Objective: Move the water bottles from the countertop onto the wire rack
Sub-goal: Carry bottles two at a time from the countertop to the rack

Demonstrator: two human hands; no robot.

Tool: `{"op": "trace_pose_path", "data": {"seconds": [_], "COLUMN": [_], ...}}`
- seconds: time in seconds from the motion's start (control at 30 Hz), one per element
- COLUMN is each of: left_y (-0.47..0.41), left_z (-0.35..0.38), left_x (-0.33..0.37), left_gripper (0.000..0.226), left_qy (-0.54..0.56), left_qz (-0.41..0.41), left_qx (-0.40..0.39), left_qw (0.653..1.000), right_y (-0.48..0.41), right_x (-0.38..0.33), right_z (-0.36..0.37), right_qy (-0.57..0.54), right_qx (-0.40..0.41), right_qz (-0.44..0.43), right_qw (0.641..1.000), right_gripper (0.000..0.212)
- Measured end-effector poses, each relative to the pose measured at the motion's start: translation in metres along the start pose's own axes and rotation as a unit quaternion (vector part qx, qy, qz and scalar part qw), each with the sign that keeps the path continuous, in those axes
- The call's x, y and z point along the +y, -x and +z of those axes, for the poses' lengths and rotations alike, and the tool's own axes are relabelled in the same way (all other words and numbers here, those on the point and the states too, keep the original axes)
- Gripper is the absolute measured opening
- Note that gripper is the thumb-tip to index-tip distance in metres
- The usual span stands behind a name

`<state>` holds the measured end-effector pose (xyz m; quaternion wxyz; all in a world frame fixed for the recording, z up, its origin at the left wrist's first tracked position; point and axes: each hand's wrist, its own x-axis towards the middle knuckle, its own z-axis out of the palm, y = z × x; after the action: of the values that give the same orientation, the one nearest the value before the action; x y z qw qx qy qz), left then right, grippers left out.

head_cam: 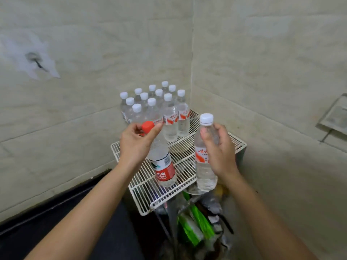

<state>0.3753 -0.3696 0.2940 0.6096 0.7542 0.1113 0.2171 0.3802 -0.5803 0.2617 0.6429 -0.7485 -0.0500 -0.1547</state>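
The left hand grips the neck of the red-capped bottle, fingers curled below the cap. Its long axis is tilted, cap up and left, base down over the wire rack; whether the base touches cannot be determined. The right hand grips the white-capped bottle, near upright at the rack's front right edge. Both bottles are clear with red labels. Standing white-capped bottles crowd the rear corner. Items below the rack are blurred.
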Motion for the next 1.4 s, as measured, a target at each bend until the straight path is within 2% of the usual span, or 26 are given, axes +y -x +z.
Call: {"op": "trace_pose_path", "data": {"seconds": [0.1, 0.2, 0.27, 0.47, 0.6, 0.73, 0.8, 0.83, 0.87, 0.93, 1.0, 1.1, 1.2, 1.4], "left_y": [-0.023, -0.048, -0.06, -0.068, -0.065, -0.039, -0.029, -0.026, -0.024, -0.02, -0.018, -0.018, -0.021, -0.03], "left_z": [0.023, 0.039, 0.047, 0.059, 0.053, 0.042, 0.039, 0.039, 0.04, 0.046, 0.052, 0.059, 0.063, 0.065], "left_x": [-0.016, -0.019, -0.016, -0.029, -0.037, -0.072, -0.097, -0.107, -0.116, -0.129, -0.137, -0.14, -0.14, -0.14], "left_gripper": [0.045, 0.043, 0.043, 0.047, 0.046, 0.072, 0.082, 0.084, 0.085, 0.081, 0.073, 0.068, 0.067, 0.06], "left_qy": [-0.036, -0.103, -0.137, -0.189, -0.153, -0.135, -0.168, -0.183, -0.19, -0.183, -0.187, -0.191, -0.188, -0.193], "left_qz": [-0.023, -0.035, -0.037, -0.051, -0.041, -0.077, -0.12, -0.141, -0.16, -0.179, -0.177, -0.163, -0.158, -0.173], "left_qx": [0.071, 0.149, 0.193, 0.245, 0.17, 0.061, 0.022, 0.003, -0.013, -0.03, -0.017, 0.013, 0.034, 0.078], "left_qw": [0.997, 0.983, 0.971, 0.95, 0.973, 0.986, 0.978, 0.973, 0.969, 0.966, 0.966, 0.968, 0.969, 0.963], "right_y": [-0.05, -0.096, -0.121, -0.142, -0.15, -0.151, -0.148, -0.146, -0.144, -0.141, -0.14, -0.14, -0.142, -0.141], "right_x": [0.029, 0.045, 0.05, 0.065, 0.071, 0.105, 0.124, 0.132, 0.139, 0.148, 0.151, 0.154, 0.154, 0.153], "right_z": [0.006, 0.02, 0.034, 0.068, 0.069, 0.054, 0.046, 0.044, 0.043, 0.045, 0.05, 0.064, 0.082, 0.107], "right_qy": [0.01, -0.002, -0.028, -0.038, -0.026, 0.046, 0.134, 0.172, 0.196, 0.203, 0.185, 0.148, 0.151, 0.165], "right_qx": [-0.102, -0.204, -0.251, -0.377, -0.414, -0.479, -0.514, -0.519, -0.51, -0.473, -0.461, -0.462, -0.446, -0.425], "right_qz": [0.005, 0.004, -0.004, 0.007, 0.008, 0.017, 0.035, 0.035, 0.03, 0.019, 0.02, 0.028, 0.0, -0.005], "right_qw": [0.995, 0.979, 0.968, 0.925, 0.91, 0.876, 0.846, 0.837, 0.837, 0.857, 0.868, 0.874, 0.882, 0.89], "right_gripper": [0.056, 0.037, 0.041, 0.051, 0.061, 0.116, 0.132, 0.129, 0.117, 0.082, 0.069, 0.064, 0.057, 0.062]}}
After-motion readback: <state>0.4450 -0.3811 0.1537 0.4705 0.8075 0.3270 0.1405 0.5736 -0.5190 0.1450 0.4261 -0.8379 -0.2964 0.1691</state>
